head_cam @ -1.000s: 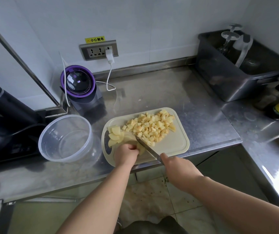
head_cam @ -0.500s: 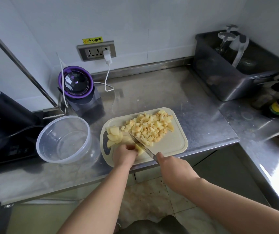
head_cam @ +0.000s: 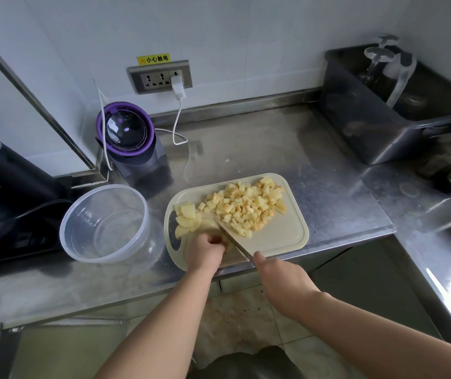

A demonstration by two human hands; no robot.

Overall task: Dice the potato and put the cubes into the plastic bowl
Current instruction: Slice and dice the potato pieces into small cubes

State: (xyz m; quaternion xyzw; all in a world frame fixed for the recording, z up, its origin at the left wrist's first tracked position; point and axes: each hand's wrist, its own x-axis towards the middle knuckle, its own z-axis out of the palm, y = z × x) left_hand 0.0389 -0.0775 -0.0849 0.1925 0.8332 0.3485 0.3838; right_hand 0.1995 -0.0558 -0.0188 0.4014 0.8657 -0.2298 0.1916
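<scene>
Yellow sticker "小心触电" above wall socket

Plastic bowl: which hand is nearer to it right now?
Left. The left hand holds the potato on the cutting board, just right of the plastic bowl without touching it. The right hand grips the knife farther right, beyond the left hand.

The cutting board lies at the front edge of the table, with the plastic bowl just beside it on the left and an appliance behind the bowl by the wall. On the board, the potato cubes sit toward the back right, the slices at the left end, and the knife between them. A tub stands at the back right.
</scene>
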